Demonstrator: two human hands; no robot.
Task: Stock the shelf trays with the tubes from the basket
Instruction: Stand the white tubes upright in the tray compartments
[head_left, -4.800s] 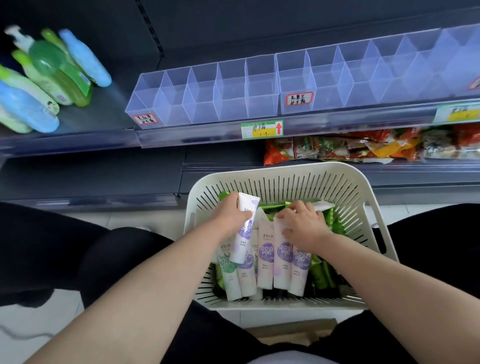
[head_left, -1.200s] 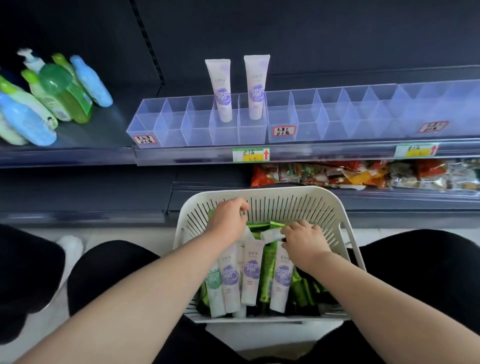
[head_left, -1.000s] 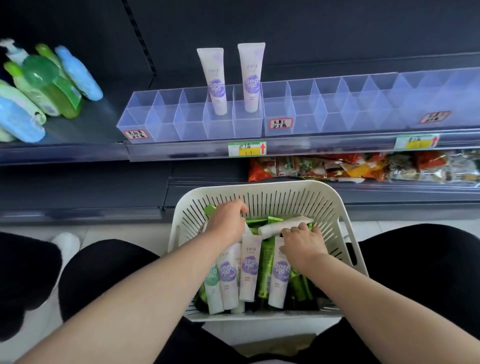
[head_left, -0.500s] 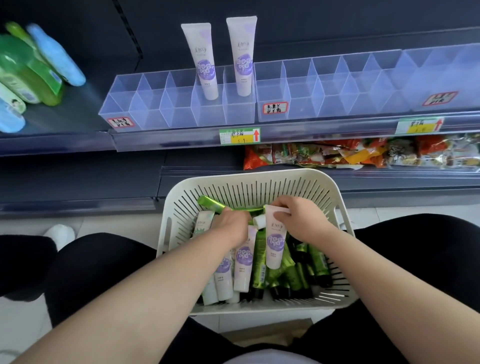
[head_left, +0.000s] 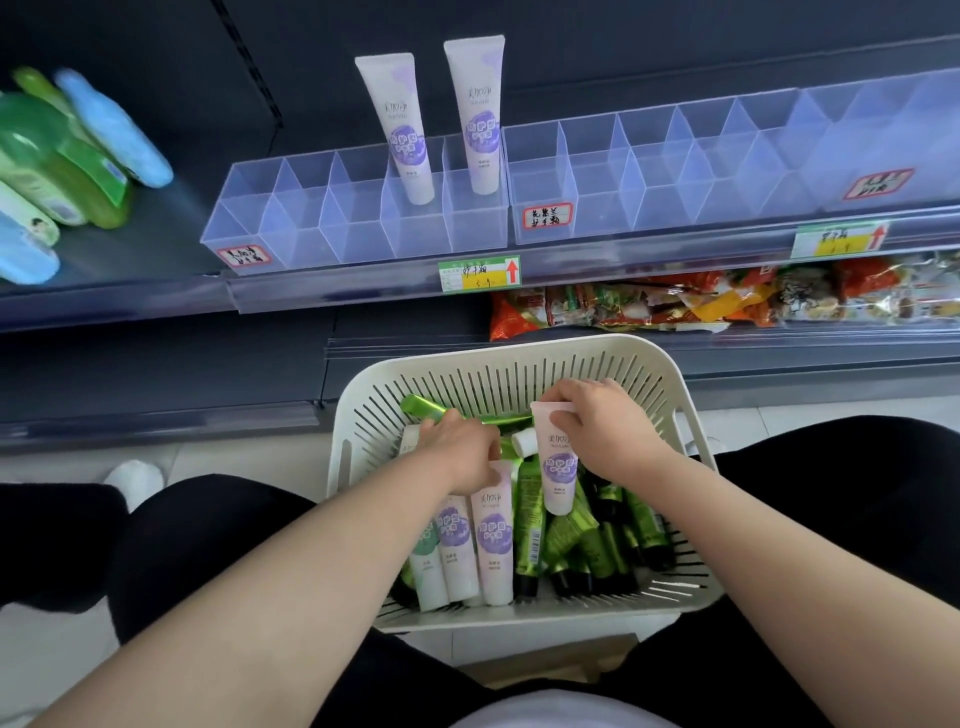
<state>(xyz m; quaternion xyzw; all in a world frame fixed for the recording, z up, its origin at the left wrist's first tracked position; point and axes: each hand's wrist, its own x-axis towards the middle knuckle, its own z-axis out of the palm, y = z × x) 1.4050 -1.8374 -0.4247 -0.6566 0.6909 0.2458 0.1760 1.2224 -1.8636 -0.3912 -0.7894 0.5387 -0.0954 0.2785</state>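
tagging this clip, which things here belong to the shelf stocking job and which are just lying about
Job: basket; purple-label tubes and green tubes in it; right hand gripping one tube; left hand among the tubes; clear shelf trays; two tubes standing in one.
Lying about: green and blue bottles at left; snack packets below; price labels.

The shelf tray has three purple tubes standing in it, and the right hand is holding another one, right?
No, the head view shows two purple tubes standing in the shelf tray, not three. The right hand is holding another tube.
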